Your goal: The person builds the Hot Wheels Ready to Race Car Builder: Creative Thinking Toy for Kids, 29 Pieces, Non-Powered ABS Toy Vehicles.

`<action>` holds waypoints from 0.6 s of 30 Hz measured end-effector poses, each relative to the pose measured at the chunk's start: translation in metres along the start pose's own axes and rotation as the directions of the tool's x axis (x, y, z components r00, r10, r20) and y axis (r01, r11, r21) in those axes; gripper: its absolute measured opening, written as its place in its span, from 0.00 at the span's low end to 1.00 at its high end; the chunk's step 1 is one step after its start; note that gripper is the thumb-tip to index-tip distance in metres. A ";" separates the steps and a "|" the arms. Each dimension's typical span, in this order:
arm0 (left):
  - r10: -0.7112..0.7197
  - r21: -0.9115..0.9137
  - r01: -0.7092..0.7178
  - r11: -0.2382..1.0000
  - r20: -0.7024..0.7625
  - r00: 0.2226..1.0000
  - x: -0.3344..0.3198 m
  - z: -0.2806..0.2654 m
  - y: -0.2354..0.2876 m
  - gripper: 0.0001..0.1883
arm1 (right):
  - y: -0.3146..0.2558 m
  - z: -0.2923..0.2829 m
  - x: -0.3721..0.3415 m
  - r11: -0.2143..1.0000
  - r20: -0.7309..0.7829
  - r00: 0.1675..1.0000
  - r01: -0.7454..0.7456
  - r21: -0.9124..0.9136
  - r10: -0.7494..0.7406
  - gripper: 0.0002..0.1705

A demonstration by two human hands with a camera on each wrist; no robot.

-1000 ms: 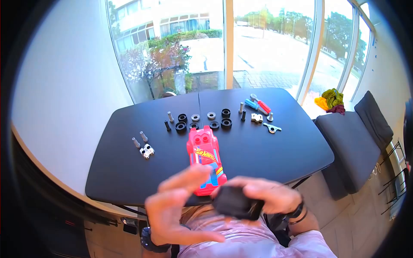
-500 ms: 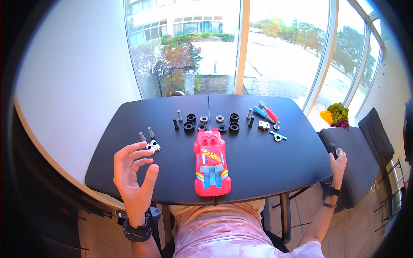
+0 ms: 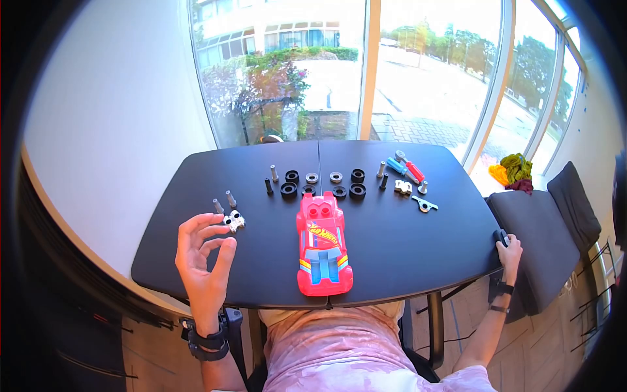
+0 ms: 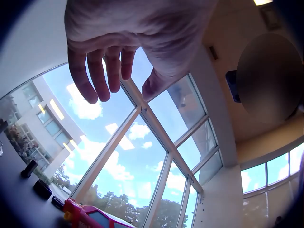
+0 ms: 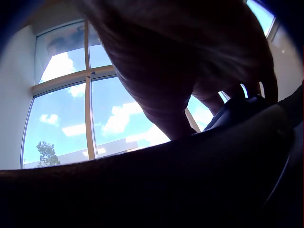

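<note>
My left hand (image 3: 204, 261) is raised over the left front of the table, fingers loosely bent and thumb apart, holding nothing. Behind its fingertips lies a white-silver part with dark round holes (image 3: 234, 221), beside two grey pegs (image 3: 224, 201). At the right end of the table my right hand (image 3: 511, 253) grips a small black object (image 3: 501, 237); its kind I cannot tell. A dark shape partly hides that hand's fingers in the right wrist view. The red toy car body (image 3: 324, 255) with a yellow Hot Wheels logo lies at the table's front middle.
Behind the car stand black wheels (image 3: 357, 191), grey rings (image 3: 336, 177) and several pegs (image 3: 274, 173). Toy tools with red and blue handles (image 3: 406, 166), a cream part (image 3: 403, 187) and a grey-blue flat piece (image 3: 424, 204) lie farther right. A dark cushioned seat (image 3: 532, 225) adjoins the table's right side.
The right hand has carried the black object from in front of the body to the table's right end. The left hand has moved away to the left. Over the last half second both barely moved.
</note>
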State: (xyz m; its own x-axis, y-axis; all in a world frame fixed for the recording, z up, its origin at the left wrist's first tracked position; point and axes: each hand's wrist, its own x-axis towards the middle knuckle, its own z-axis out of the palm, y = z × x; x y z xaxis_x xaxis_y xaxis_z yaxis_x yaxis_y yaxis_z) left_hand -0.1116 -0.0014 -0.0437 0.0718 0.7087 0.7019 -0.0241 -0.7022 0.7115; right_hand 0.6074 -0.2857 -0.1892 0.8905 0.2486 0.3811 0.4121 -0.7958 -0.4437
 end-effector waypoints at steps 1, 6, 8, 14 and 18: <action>-0.008 -0.001 0.008 1.000 -0.005 1.000 0.000 0.000 0.000 0.25 | -0.003 -0.002 -0.001 0.999 -0.027 1.000 -0.003 0.039 0.004 0.41; -0.029 -0.004 0.029 1.000 -0.033 0.999 -0.002 0.002 0.001 0.25 | -0.026 -0.021 -0.007 0.979 -0.261 0.960 0.141 0.150 -0.098 0.44; -0.049 -0.020 0.048 0.999 -0.021 0.999 -0.003 0.003 -0.002 0.24 | -0.071 -0.048 -0.025 0.936 -0.290 0.932 0.283 0.207 -0.218 0.39; -0.187 -0.022 0.191 0.981 0.108 0.976 -0.008 0.011 -0.015 0.15 | -0.230 -0.118 -0.139 0.666 -0.003 0.881 0.360 0.653 -0.474 0.28; -0.356 0.076 0.348 0.934 0.264 0.897 -0.018 0.022 -0.023 0.17 | -0.290 -0.110 -0.207 0.522 0.270 0.640 0.242 0.818 -0.719 0.25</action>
State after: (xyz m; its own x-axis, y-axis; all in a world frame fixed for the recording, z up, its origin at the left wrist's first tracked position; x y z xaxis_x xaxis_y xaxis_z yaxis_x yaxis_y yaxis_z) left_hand -0.0902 0.0002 -0.0730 0.3357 0.8674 0.3672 0.0785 -0.4143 0.9068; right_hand 0.2822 -0.1678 -0.0502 0.3260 0.8804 0.3444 0.5883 0.0962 -0.8029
